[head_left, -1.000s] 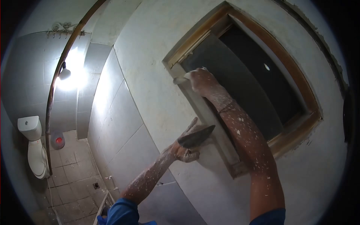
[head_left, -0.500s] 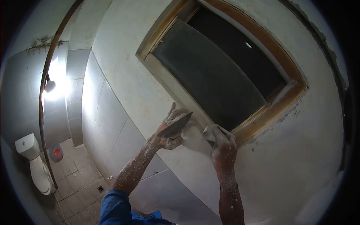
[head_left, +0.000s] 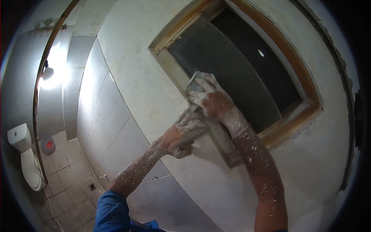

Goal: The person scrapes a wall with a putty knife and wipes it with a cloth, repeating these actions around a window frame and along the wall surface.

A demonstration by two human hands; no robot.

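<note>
My right hand (head_left: 216,101) is dusted white and its fingers lie over a thin, flat, pale scraper-like piece (head_left: 199,80). It presses this piece near the lower-left frame of the window (head_left: 228,65). Just below, my left hand (head_left: 181,133), also dusty, grips a flat grey trowel-like plate (head_left: 195,134), slightly blurred. Its handle, if any, is hidden by the fingers. Both hands are close together in front of the pale wall (head_left: 154,92), beside the wooden window ledge (head_left: 222,145).
Grey wall tiles (head_left: 112,112) run below the plaster. At the left are a lit bulb (head_left: 48,72), a brown curved strip (head_left: 38,100), a toilet (head_left: 30,166), a container with a red part (head_left: 48,145) and a floor drain (head_left: 92,187).
My right hand has moved up and left along the window's lower frame with its flat piece. My left hand stays below, its plate turned. The view has shifted slightly.
</note>
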